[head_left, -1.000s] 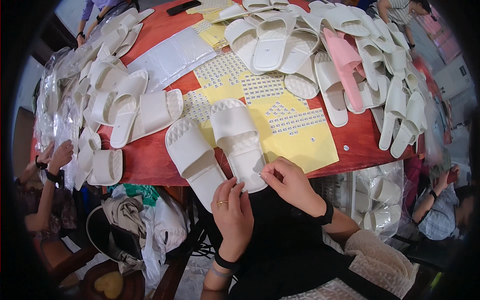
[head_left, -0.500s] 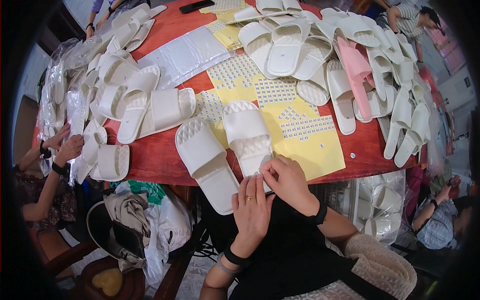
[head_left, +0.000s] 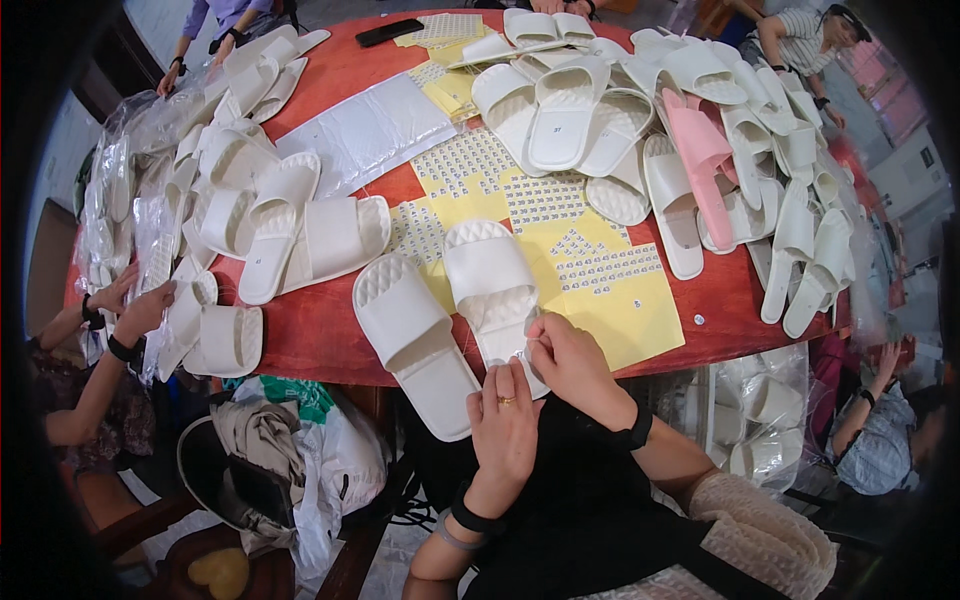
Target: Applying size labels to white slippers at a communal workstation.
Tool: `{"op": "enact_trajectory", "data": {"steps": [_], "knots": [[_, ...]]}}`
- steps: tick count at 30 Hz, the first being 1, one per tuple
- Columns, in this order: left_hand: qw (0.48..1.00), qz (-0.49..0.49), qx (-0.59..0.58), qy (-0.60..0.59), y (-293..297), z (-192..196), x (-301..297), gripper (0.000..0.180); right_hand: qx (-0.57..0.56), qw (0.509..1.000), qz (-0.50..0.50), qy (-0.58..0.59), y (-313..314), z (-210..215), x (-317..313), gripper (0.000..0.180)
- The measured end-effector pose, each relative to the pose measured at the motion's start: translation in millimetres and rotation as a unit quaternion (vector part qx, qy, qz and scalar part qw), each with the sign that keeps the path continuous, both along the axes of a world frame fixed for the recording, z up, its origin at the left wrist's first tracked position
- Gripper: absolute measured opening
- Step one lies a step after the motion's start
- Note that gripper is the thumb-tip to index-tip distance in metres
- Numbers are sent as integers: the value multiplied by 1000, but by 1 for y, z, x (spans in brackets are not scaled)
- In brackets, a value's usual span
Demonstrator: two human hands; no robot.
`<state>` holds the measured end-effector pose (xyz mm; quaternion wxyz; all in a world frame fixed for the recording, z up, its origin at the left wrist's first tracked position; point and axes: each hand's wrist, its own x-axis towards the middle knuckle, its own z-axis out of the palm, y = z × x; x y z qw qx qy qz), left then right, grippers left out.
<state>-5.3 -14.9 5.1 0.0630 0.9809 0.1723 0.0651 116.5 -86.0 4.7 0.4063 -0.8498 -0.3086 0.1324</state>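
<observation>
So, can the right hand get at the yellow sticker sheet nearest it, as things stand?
Likely yes: the sticker sheet lies just beside the right hand, its bare yellow part uncovered. The hand is at the heel end of a white slipper, so it would have to leave that first.

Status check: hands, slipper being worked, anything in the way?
Left hand at heel end of white slipper; right hand at its right edge, fingers curled. Second slipper close at left. No obstruction seen.

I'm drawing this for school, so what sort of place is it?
Probably a small slipper workshop: white slide slippers lie heaped on a red table, with yellow sticker sheets and clear plastic bags among them.
</observation>
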Motion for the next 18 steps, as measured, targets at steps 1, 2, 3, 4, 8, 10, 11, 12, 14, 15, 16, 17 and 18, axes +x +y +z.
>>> {"op": "enact_trajectory", "data": {"steps": [1,2,3,4,8,10,11,12,14,15,16,17,18], "knots": [[1000,2,-8,0,0,1,1,68,-14,1000,15,-6,-3,2,0,18],[1000,3,-16,0,0,1,2,69,-29,999,29,-11,-5,5,1,16],[1000,1,-17,-4,1,0,2,69,-31,999,27,-16,-8,11,3,16],[1000,3,-20,-12,2,-1,2,71,-22,999,36,30,-11,18,5,15],[1000,1,-2,-21,6,-2,2,74,9,1000,9,12,-24,42,38,12],[1000,-6,0,-26,7,-2,3,73,-1,998,-18,-61,-33,41,70,11],[1000,-9,3,-26,7,-2,4,72,-17,997,-25,-69,-36,41,87,11],[999,-14,3,-31,6,-2,5,72,-32,996,-32,-78,-38,41,103,11],[999,-22,-2,-35,6,-3,7,72,-41,993,-32,-106,-44,30,134,11],[999,-23,0,-39,6,-2,7,72,-50,990,-25,-130,-44,23,144,11],[999,-24,-3,-39,6,0,7,72,-48,989,-27,-134,-44,15,150,11],[999,-24,-7,-38,7,2,7,72,-64,988,-19,-137,-41,11,154,11],[999,-24,-5,-42,7,2,7,72,-81,987,-10,-140,-39,7,158,11]]}}
